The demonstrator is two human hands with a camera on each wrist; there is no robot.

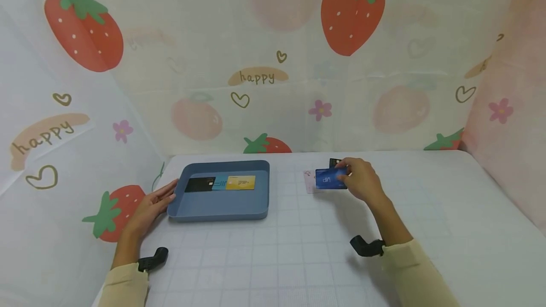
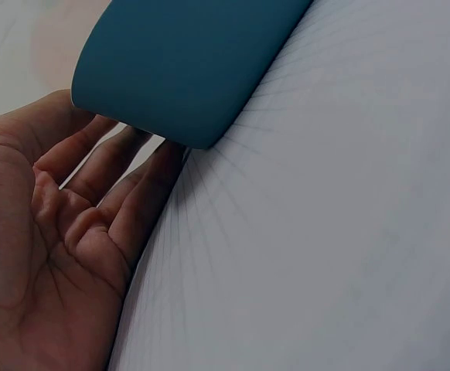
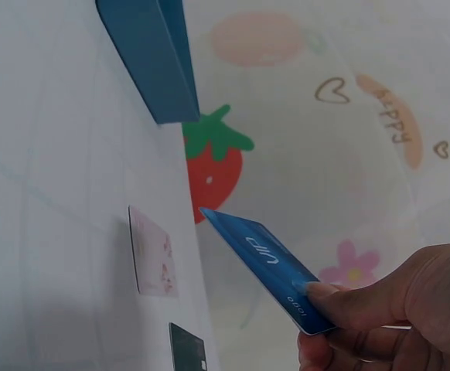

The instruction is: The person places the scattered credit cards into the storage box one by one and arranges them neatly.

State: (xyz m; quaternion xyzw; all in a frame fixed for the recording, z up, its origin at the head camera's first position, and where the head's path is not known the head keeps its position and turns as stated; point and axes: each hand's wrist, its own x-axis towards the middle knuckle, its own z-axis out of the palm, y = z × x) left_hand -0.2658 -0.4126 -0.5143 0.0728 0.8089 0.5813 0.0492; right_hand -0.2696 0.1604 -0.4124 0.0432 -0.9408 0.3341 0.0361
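Observation:
My right hand (image 1: pixel 361 179) pinches a blue VIP card (image 1: pixel 327 179) by its right end between thumb and fingers, raised above the table in the right wrist view. Below it lie a pale pink card (image 3: pixel 154 253) and a dark card (image 3: pixel 186 348), partly covered by the blue one in the head view. My left hand (image 1: pixel 149 210) rests at the left side of a blue tray (image 1: pixel 222 208), fingers fairly straight along its wall. Inside the tray, a black card (image 1: pixel 198 185), a light blue card (image 1: pixel 220 183) and a yellow card (image 1: pixel 241 183) lie in an overlapping row.
The white table (image 1: pixel 298 259) has a faint grid pattern. Behind it hangs a curtain (image 1: pixel 298 79) printed with strawberries, hearts and flowers, continuing along the left side and the right. Both wrists carry black camera mounts.

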